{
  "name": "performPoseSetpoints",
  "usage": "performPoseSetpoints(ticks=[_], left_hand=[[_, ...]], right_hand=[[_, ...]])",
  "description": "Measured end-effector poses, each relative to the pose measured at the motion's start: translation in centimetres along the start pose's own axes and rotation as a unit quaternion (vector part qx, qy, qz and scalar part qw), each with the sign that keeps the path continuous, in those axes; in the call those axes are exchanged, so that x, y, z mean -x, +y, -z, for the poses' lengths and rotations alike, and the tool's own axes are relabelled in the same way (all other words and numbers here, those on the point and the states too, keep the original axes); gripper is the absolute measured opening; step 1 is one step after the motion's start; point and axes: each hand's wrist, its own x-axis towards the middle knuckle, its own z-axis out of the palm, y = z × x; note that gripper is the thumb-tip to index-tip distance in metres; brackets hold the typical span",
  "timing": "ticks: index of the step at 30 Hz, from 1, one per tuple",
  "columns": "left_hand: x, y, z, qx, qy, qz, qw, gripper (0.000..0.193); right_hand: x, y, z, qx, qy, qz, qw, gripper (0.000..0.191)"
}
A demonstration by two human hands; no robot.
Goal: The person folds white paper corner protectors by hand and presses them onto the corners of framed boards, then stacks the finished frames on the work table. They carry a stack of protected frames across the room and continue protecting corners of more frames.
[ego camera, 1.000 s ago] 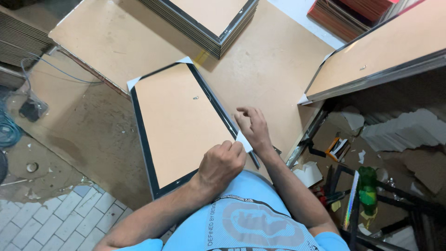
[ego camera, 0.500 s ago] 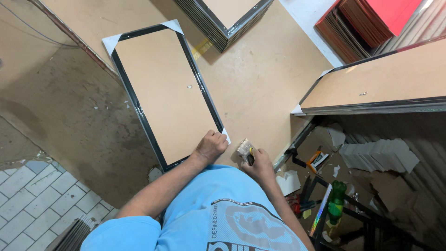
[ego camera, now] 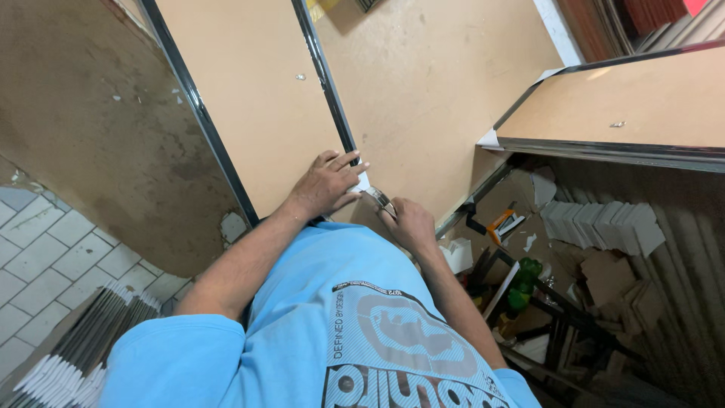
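frame (ego camera: 257, 98) lies backing-up on the bench; left hand (ego camera: 326, 183) presses flat, fingers spread, pinning its near corner steady, while right hand (ego camera: 408, 223) curls around a small metal tool (ego camera: 380, 199) just beside those fingertips.

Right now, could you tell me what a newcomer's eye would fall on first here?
First, the large framed board lying back-up on the brown worktable, its dark shiny edging running up the middle. At its near corner the left hand presses flat, while the right hand holds a small metal tool against that corner. A second framed board sits at the right.
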Motion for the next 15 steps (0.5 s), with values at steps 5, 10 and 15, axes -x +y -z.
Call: performPoseSetpoints(ticks=[5,10,15], left_hand=[[0.1,-0.2,0.2,0.016,0.004,0.010,1.000,0.045],[0.1,-0.2,0.5,0.012,-0.010,0.021,1.000,0.040],[0.2,0.0,0.0,0.017,0.004,0.012,1.000,0.039]], right_hand=[[-0.8,-1.7,-0.1,-0.007,-0.021,-0.006,1.000,0.048],[-0.9,-1.9,-1.3,-0.017,0.053,0.039,0.998,0.049],[-0.7,-1.5,-2.1,-0.047,0.098,0.064,0.992,0.046]])
